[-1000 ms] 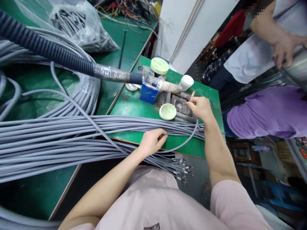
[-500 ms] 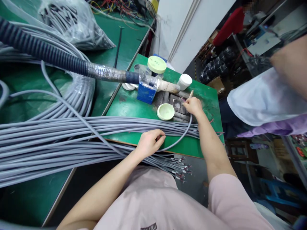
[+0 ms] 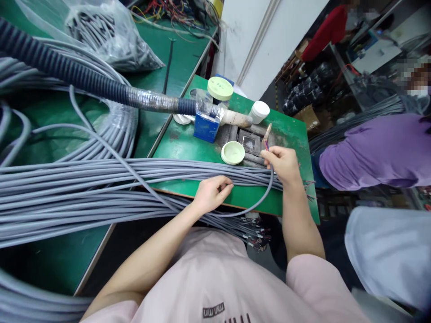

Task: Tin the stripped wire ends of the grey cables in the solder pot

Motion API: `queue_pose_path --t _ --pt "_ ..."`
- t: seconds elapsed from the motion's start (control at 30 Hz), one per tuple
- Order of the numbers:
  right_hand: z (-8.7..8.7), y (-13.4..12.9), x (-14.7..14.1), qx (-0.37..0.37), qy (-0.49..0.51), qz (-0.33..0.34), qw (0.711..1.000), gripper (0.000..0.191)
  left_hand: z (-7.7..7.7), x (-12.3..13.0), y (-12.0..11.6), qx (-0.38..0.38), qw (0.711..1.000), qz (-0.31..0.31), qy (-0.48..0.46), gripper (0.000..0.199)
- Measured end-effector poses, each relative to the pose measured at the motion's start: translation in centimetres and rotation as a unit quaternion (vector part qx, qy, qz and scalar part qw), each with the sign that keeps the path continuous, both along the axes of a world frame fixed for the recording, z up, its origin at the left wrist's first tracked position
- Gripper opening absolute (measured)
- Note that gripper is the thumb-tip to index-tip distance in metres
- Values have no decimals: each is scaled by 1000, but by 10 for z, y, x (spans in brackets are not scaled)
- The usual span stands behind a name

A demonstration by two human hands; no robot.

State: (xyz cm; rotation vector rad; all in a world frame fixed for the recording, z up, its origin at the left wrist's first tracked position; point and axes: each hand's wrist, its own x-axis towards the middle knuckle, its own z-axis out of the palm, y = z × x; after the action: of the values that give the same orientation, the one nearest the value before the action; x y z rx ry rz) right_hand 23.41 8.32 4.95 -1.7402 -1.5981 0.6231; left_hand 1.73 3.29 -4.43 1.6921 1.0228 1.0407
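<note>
My right hand (image 3: 283, 163) is closed in a pinch on the end of a grey cable (image 3: 266, 195), with thin coloured wires (image 3: 267, 145) showing beyond the fingertips. It is just right of a square, dark-framed metal pot (image 3: 249, 142) with a shiny grey surface. Behind the fingers, a brownish stick (image 3: 268, 131) leans at the pot's right side. My left hand (image 3: 213, 194) is curled closed over the front of the cable bundle (image 3: 188, 168), thumb against forefinger; anything inside it is hidden. The held cable loops down and passes below that hand.
A pale green lid-like dish (image 3: 233, 153) lies beside the pot. A ribbed hose (image 3: 97, 87) reaches in over a blue block (image 3: 206, 127). White (image 3: 260, 112) and green-lidded (image 3: 220, 88) jars stand behind. Coiled cables (image 3: 114, 134) fill the left; people stand at right.
My right hand has drawn back toward me from the pot, bringing the wire ends off it. The left hand stays nearly in place. At right, a person in light clothing has moved nearer.
</note>
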Motion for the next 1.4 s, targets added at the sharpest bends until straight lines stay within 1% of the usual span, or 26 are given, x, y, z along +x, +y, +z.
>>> queue_pose_path --t 0.07,0.1,0.13,0.2,0.27,0.33,0.37,0.43,0.5,0.57,0.63,0.7,0.8,0.87,0.93,1.03,1.1,1.13,1.2,1.23,1.3,1.37,1.4 --pt "-4 -32 -19 12 86 6 996 25 3 5 -2 -57 993 14 -100 13" --pt "-8 -45 -28 14 117 8 993 24 5 8 -3 -91 982 17 -163 15" --pt "-11 -57 -36 13 138 7 990 23 7 13 -5 -126 965 14 -228 18" --pt "-18 -75 -49 12 164 10 986 22 11 24 -11 -190 921 -4 -339 28" --pt "-23 -86 -55 9 180 16 984 20 14 36 -19 -238 879 -12 -412 33" --pt "-24 -93 -57 6 196 20 980 18 17 45 -26 -274 848 2 -454 30" --pt "-24 -95 -57 4 204 19 979 18 19 49 -29 -286 836 10 -468 29" --pt "-22 -98 -57 -1 216 16 976 20 23 53 -34 -299 822 15 -485 28" --pt "-19 -102 -57 -3 221 13 975 23 29 52 -37 -298 816 11 -495 28" --pt "-17 -106 -57 -10 213 22 977 23 35 48 -37 -296 817 2 -495 29" --pt "-16 -112 -55 -20 192 57 980 20 41 42 -35 -303 821 -4 -484 29" --pt "-17 -118 -53 -37 169 111 979 20 43 37 -33 -319 823 -9 -469 26" --pt "-18 -125 -52 -54 149 171 972 26 40 37 -32 -372 808 -34 -455 22" --pt "-19 -127 -53 -57 152 179 970 27 34 41 -34 -412 792 -76 -444 27" --pt "-21 -126 -54 -52 167 170 970 27 29 45 -39 -426 782 -124 -437 36" --pt "-23 -124 -53 -43 194 157 967 31 24 45 -45 -397 785 -178 -441 47" --pt "-24 -122 -49 -48 196 165 966 35 23 43 -47 -370 792 -201 -442 48" --pt "-23 -122 -46 -53 185 175 966 36 23 42 -47 -357 798 -202 -442 45" --pt "-20 -122 -41 -45 130 188 972 34 22 41 -46 -323 821 -172 -439 36" --pt "-17 -122 -38 -25 90 179 979 31 21 41 -45 -301 837 -144 -434 32" --pt "-9 -122 -35 45 6 125 991 22 19 43 -42 -260 871 -87 -408 28" --pt "-2 -120 -37 127 -64 68 987 14 17 46 -42 -238 900 -59 -360 30" --pt "0 -119 -40 160 -95 57 981 11 17 47 -43 -231 912 -55 -336 31"
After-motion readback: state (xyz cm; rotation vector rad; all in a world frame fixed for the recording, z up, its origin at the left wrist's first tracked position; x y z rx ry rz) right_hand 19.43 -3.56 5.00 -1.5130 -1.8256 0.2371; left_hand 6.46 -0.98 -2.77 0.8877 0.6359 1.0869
